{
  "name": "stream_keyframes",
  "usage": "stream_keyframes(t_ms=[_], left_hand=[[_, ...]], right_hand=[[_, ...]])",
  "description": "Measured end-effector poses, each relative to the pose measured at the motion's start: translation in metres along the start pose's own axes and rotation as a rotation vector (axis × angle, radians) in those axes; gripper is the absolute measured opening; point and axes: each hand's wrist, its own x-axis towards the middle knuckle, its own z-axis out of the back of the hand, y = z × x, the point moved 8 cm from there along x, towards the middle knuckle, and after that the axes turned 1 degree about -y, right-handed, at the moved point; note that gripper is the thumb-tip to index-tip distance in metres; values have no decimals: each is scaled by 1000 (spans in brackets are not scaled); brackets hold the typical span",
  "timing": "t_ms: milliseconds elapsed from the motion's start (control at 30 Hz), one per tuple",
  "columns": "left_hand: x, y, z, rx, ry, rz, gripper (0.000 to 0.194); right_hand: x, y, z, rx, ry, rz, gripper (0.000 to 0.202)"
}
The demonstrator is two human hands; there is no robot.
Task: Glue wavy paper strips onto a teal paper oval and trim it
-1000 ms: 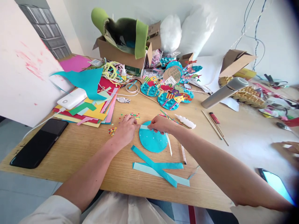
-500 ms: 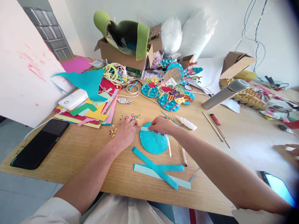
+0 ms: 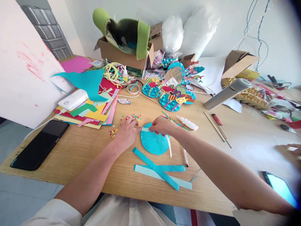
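Note:
A round blue disc [image 3: 154, 145] with small pale dots lies on the wooden table. My right hand [image 3: 161, 126] is over its upper part, fingers closed on a pale paper strip [image 3: 145, 129] that runs across the top of the disc; a white end hangs down at the disc's right side. My left hand [image 3: 129, 130] rests on the table just left of the disc, its fingertips near the strip's left end and beside small coloured paper bits [image 3: 114, 133]; whether it pinches anything is hidden. Blue and pale strips [image 3: 160, 172] lie crossed below the disc.
A black phone [image 3: 39, 146] and stacked coloured paper [image 3: 94, 113] lie left. A glue bottle [image 3: 188, 123], thin sticks [image 3: 214, 127] and a steel flask [image 3: 227, 94] are right. Decorated blue pieces [image 3: 170, 102] stand behind. Another person's hand [image 3: 295, 149] shows at the right edge.

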Motion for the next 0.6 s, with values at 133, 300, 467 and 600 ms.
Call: stream_keyframes(t_ms=[133, 300, 467, 600], left_hand=[[-1, 0, 0, 10, -12, -5, 36], [-2, -1, 0, 14, -15, -18, 36], [-1, -1, -2, 5, -1, -10, 35], [-1, -2, -4, 5, 18, -9, 33]], right_hand=[[-1, 1, 0, -8, -2, 3, 14], [4, 0, -1, 4, -9, 34, 15], [9, -2, -3, -9, -11, 57, 16], [12, -4, -3, -40, -14, 53, 17]])
